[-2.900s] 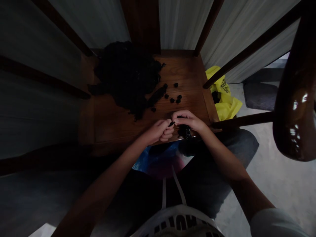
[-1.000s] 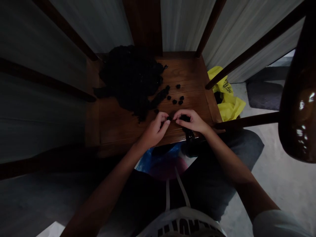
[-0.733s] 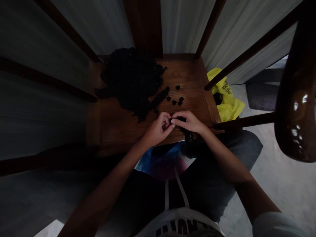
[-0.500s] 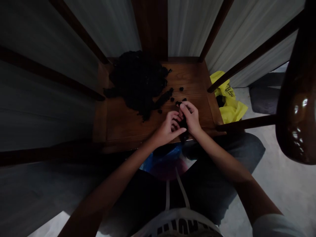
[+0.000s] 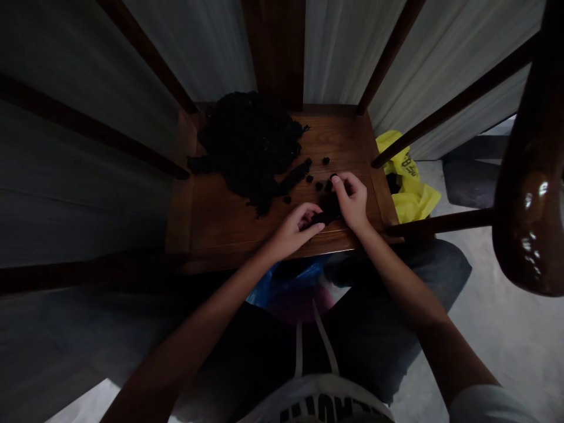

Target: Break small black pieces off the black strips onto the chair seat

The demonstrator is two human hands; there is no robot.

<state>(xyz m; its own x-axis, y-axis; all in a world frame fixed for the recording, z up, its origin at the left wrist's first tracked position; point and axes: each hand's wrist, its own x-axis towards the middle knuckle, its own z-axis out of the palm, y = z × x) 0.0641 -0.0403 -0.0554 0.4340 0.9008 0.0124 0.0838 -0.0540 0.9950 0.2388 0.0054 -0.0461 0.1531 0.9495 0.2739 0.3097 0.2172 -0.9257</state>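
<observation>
Over the front right of a wooden chair seat (image 5: 220, 226), my left hand (image 5: 299, 226) is closed, thumb and fingers gripping one end of a black cloth-like strip (image 5: 328, 207). The strip runs across to my right hand (image 5: 352, 200), whose thumb and forefinger pinch a black bit at its far side. Darkness hides the strip's exact kind. Several small black rolled pieces lie just beyond my hands, one being a small black lump (image 5: 325, 160). A large heap of black cloth-like pieces (image 5: 251, 147) covers the back left of the seat.
Dark wooden bars (image 5: 388, 56) rise around the seat, with a glossy armrest (image 5: 529, 235) at right. A yellow bag (image 5: 416, 202) is beyond the right edge. Between my knees, below the seat's front edge, is a blue plastic bag (image 5: 264, 289) on something pink.
My hands have moved apart, the right one going right and the left slightly down. The black strip now shows stretched between them. Another small black lump is uncovered on the seat.
</observation>
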